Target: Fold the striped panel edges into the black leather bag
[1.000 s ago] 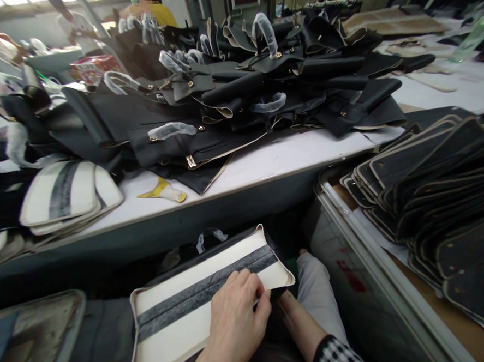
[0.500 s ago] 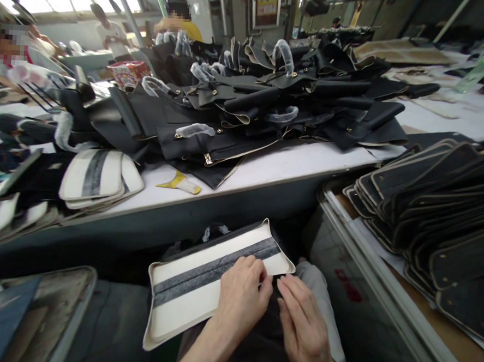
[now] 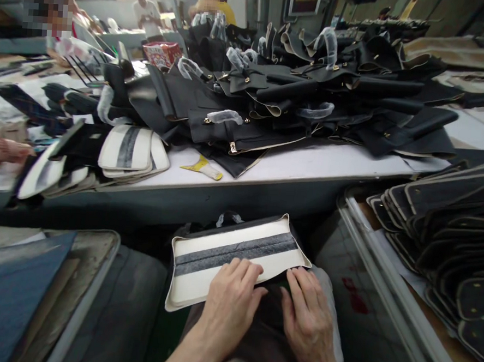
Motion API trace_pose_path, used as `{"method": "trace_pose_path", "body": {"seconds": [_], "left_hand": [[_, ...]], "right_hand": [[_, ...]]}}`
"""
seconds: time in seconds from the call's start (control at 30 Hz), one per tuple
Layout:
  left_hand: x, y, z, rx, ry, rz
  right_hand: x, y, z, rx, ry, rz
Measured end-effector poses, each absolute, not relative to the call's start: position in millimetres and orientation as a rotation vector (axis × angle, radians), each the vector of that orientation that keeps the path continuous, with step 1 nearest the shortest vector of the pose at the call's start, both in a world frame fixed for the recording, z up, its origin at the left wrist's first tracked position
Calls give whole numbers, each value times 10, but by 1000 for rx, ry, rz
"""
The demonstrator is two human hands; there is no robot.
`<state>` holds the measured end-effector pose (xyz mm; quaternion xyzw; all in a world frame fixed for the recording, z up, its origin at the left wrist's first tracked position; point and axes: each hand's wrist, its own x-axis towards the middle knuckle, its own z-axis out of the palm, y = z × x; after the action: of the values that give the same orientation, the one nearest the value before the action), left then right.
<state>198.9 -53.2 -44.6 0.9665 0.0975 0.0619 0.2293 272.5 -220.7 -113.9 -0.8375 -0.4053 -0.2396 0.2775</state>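
A bag piece (image 3: 202, 290), cream-white with a dark grey lengthwise stripe and raised edges, lies across the lap; its black body shows behind it. Resting on its near half, my left hand (image 3: 233, 295) is open, fingers slightly bent and thumb apart. At the near right corner, the fingertips of my right hand (image 3: 310, 313) touch the edge. This hand is open too, its thumb apart below the fingers. A plastic-wrapped handle (image 3: 228, 218) sticks out behind the piece. The underside is hidden.
Black bags (image 3: 288, 96) with wrapped handles are heaped on the white table (image 3: 275, 169). A yellow-and-white tool (image 3: 202, 167) and striped panels (image 3: 127, 146) lie near its edge. Dark panels (image 3: 460, 227) are stacked right; a blue sheet (image 3: 14, 282) lies left. People work behind.
The view has turned left, so the table and heap sit further right in it. My left fingers have moved back from the stripe towards the near edge; my right fingertips now touch the corner.
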Motion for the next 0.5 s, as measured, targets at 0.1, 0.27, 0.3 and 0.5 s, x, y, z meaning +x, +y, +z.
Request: {"method": "trace_pose_path", "body": {"seconds": [0.1,0.27,0.3,0.5], "left_hand": [[1825,-422,-504,2711,266,182],[1817,-400,-627,2717,276,277],[1832,-409,-631,2700,297,279],[1884,-442,-569,2668,429,256]], "right_hand": [[2709,-2187,-1157,-2262,-1076,-653],[2669,-2140,-1178,-2238,-1066,-684],[2655,-2122,-1181,-2225,-1067,-686],[2515,-1933,-1203,-2152,-1108,-675]]}}
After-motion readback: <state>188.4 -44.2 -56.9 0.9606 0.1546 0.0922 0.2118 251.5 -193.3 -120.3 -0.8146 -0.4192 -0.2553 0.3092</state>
